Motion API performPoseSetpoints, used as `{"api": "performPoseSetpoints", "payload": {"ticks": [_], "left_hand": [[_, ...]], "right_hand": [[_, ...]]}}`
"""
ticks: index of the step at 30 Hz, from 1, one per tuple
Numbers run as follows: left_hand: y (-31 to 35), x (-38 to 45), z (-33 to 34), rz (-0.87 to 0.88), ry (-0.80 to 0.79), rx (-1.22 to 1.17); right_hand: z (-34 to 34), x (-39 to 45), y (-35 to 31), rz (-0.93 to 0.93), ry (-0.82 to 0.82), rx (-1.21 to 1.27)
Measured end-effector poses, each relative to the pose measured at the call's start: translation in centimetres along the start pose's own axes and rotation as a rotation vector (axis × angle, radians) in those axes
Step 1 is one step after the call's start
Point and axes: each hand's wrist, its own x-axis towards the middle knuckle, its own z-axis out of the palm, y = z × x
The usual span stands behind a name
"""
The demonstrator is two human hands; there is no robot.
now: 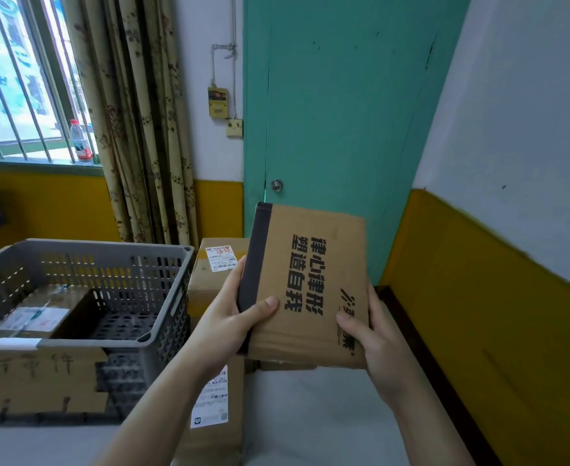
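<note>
I hold a flat brown cardboard parcel (313,264) with black printed characters and a dark strip along its left edge, raised in front of the green door. My left hand (233,317) grips its lower left edge, thumb on the front face and fingers behind. My right hand (374,334) grips the lower right corner, thumb lying on the printed face. The parcel stands nearly upright, tilted slightly to the right.
A grey perforated plastic crate (115,250) at the left holds a taped parcel (38,314). A cardboard sign (34,375) hangs on its front. Labelled cardboard boxes (209,270) stand behind and below my hands. A water bottle (81,141) stands on the windowsill. A yellow-painted wall (478,297) runs along the right.
</note>
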Motion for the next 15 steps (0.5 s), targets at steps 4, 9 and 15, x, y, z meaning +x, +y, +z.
{"api": "performPoseSetpoints", "payload": {"ticks": [4, 9, 15], "left_hand": [[0.1, -0.6, -0.8, 0.006, -0.052, -0.037], [-0.5, -1.4, -2.0, 0.103, -0.303, 0.188], [-0.1, -0.7, -2.3, 0.183, -0.097, 0.252]], "right_hand": [[-0.4, 0.9, 0.0, 0.035, 0.06, 0.095], [-0.9, 1.5, 0.0, 0.08, 0.16, 0.24], [-1.2, 0.3, 0.4, -0.013, -0.108, 0.091]]}}
